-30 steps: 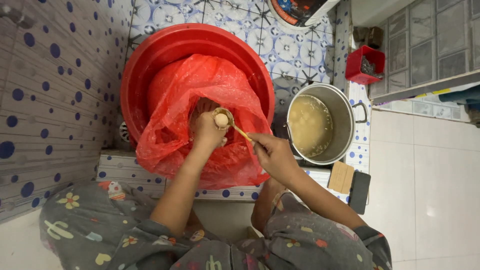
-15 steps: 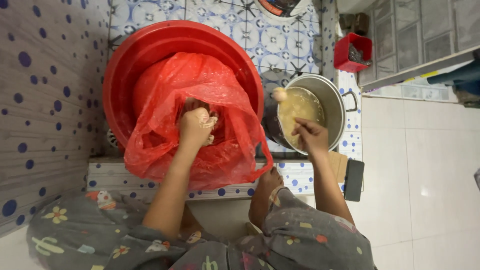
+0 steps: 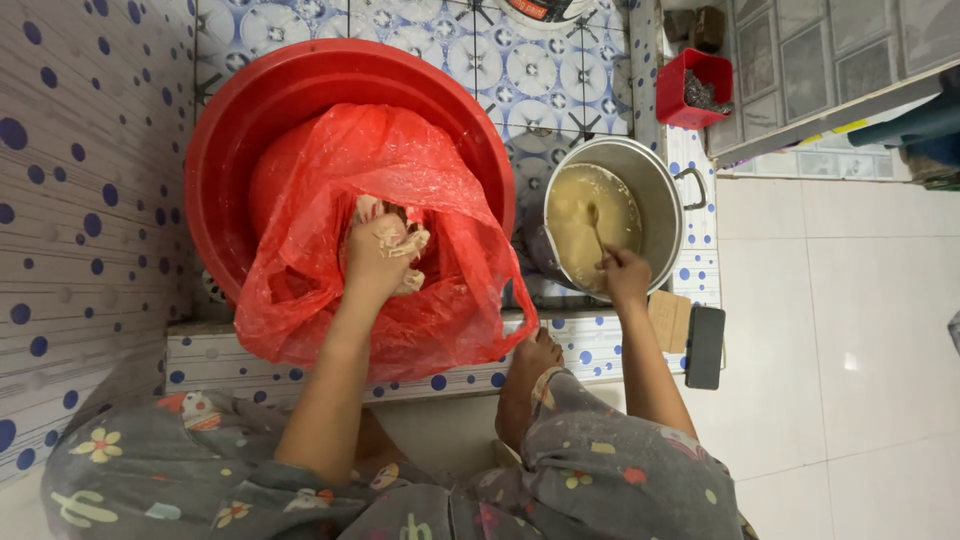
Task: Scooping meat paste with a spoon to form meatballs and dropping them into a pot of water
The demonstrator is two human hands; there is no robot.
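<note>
Dough [image 3: 400, 245] sits cupped in the left hand [image 3: 378, 255] inside the red bag [image 3: 330, 170] lining the tub [image 3: 300, 75]. Its stickiness could drop lumps onto the step. The right hand [image 3: 625, 275], closed on a spoon [image 3: 597, 235] in the pot [image 3: 660, 175], could slop filling over the rim.

Left hand [image 3: 385, 250] is buried in a red plastic bag [image 3: 330, 190] sitting inside a big red basin [image 3: 250, 100], fingers all coated in pale paste. Right hand [image 3: 625, 275] grips a spoon [image 3: 597, 232] dipped into the beige batter in a steel pot [image 3: 660, 180] just beside the basin.
</note>
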